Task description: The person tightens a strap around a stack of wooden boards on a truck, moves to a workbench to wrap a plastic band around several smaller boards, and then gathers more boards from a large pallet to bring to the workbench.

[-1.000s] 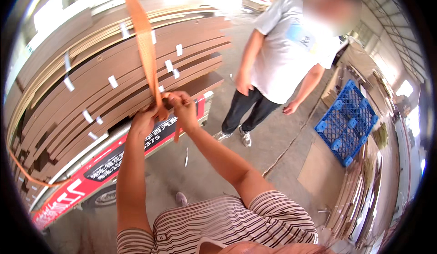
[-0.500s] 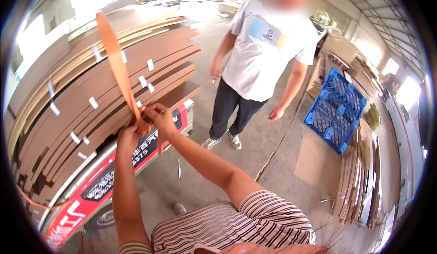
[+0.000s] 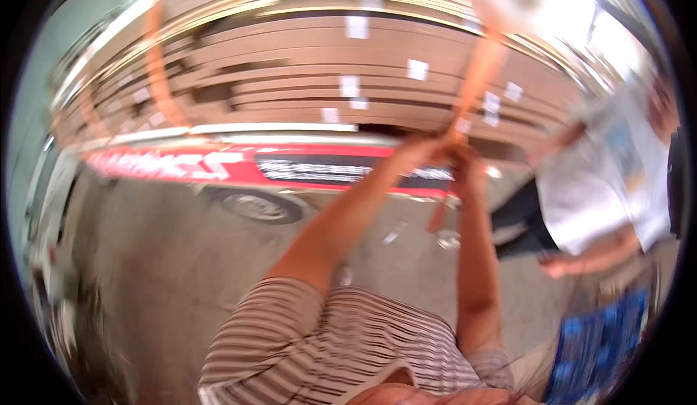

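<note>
The orange strap [image 3: 479, 72] should handle as light, supple and tough, perhaps slippery along its flat face, and best gripped across its width near the lower end. There the left hand [image 3: 423, 151] and right hand [image 3: 469, 168] look closed on it, blur hiding finger detail. Broad, it slants between one and two o'clock before brown boards [image 3: 279, 50].

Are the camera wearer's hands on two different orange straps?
No, the left hand and right hand are close together on the same orange strap.
</note>
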`<state>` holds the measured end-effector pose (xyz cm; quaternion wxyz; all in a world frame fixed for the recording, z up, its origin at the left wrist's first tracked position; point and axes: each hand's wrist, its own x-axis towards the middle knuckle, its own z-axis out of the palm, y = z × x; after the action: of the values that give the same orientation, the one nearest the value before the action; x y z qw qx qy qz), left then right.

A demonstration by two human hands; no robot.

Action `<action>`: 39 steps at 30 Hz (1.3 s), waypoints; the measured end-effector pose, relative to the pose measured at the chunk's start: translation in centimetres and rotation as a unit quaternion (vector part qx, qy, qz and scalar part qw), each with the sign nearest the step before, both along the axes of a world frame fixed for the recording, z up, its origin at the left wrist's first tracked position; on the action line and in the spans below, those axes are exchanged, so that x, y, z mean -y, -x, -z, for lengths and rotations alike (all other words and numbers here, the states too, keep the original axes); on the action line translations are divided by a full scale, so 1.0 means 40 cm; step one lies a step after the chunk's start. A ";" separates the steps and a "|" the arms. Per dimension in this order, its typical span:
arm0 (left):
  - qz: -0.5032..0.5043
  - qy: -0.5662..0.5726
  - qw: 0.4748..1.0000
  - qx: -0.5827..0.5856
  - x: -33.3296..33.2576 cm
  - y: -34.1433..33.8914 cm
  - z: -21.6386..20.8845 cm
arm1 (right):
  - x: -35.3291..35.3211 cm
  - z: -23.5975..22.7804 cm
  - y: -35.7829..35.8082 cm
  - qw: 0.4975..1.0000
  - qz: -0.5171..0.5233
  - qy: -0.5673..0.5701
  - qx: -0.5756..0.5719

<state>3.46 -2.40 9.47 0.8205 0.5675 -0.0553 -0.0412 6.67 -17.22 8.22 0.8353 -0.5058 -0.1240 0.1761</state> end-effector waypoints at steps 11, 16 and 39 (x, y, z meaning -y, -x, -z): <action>-0.006 0.114 0.992 0.051 -0.007 -0.065 0.057 | -0.016 -0.003 -0.002 0.998 -0.017 -0.054 -0.026; -0.208 -0.092 0.968 0.105 0.015 -0.044 0.064 | -0.006 0.001 -0.042 0.999 -0.022 0.005 -0.040; -0.069 -0.014 0.997 -0.011 -0.030 0.019 0.006 | -0.006 -0.022 -0.020 0.932 0.114 0.230 0.255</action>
<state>2.69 -1.20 9.22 0.8138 0.5811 -0.0065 0.0088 7.46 -16.99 9.11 0.6507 -0.7228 -0.2306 -0.0318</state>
